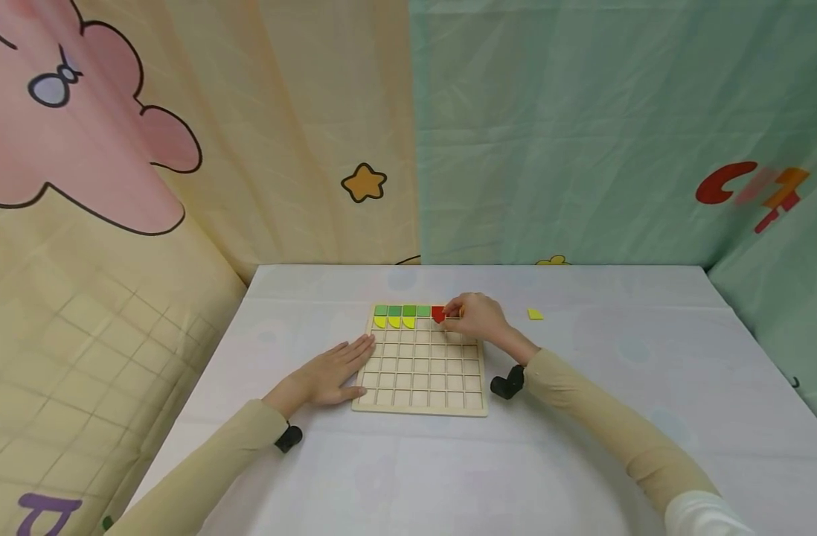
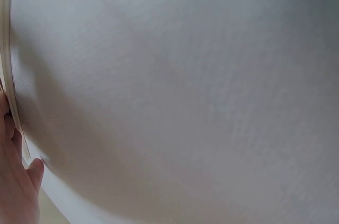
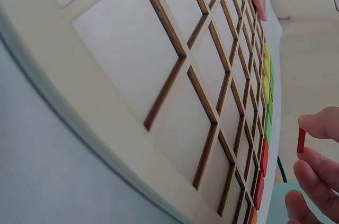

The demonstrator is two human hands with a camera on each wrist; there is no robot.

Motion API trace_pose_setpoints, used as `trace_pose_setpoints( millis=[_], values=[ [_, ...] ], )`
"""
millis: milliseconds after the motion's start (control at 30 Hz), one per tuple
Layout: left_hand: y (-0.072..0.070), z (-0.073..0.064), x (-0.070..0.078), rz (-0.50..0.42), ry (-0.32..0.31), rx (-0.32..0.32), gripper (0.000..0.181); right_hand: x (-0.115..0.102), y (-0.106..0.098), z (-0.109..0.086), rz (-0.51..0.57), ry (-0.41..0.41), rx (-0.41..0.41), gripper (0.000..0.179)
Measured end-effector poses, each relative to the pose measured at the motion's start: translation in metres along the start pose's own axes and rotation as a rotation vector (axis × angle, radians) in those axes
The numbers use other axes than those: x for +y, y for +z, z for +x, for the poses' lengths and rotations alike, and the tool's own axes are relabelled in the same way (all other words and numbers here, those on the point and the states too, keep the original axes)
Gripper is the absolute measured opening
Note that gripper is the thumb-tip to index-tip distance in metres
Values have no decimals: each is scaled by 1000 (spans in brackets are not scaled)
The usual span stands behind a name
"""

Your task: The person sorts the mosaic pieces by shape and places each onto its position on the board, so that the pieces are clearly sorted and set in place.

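Observation:
A square wooden grid board [image 1: 425, 365] lies on the white table. My left hand [image 1: 335, 371] rests flat at its left edge, fingers straight; the left wrist view catches only part of that hand [image 2: 18, 176]. Over the far right part of the board, my right hand [image 1: 478, 316] pinches a small red tile [image 3: 301, 140] between thumb and index finger, seen edge-on in the right wrist view. Green tiles [image 1: 409, 310] line the far row from the left, followed by red tiles [image 3: 263, 158] and an orange tile [image 3: 253, 216]. Yellow quarter-round tiles [image 1: 394, 322] fill three cells below the green ones.
A loose yellow tile [image 1: 535, 314] lies on the table to the right of the board. The white-covered table [image 1: 395, 476] meets a patterned curtain [image 1: 335, 134] at its far edge. Black wrist-worn devices [image 1: 507, 383] sit by both wrists.

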State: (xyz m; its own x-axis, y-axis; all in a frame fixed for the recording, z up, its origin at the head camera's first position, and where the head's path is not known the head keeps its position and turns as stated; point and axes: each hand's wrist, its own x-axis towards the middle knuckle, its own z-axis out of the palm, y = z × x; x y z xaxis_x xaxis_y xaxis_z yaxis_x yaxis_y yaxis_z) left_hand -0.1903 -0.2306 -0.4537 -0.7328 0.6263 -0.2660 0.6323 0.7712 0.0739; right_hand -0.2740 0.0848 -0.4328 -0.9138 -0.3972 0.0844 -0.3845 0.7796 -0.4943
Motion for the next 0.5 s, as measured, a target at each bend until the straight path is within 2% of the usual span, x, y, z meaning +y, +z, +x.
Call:
trace_pose_setpoints(
  millis=[500],
  values=[
    [0, 2, -1, 27, -5, -17, 80, -6, 9, 13, -17, -22, -49, 29]
  ],
)
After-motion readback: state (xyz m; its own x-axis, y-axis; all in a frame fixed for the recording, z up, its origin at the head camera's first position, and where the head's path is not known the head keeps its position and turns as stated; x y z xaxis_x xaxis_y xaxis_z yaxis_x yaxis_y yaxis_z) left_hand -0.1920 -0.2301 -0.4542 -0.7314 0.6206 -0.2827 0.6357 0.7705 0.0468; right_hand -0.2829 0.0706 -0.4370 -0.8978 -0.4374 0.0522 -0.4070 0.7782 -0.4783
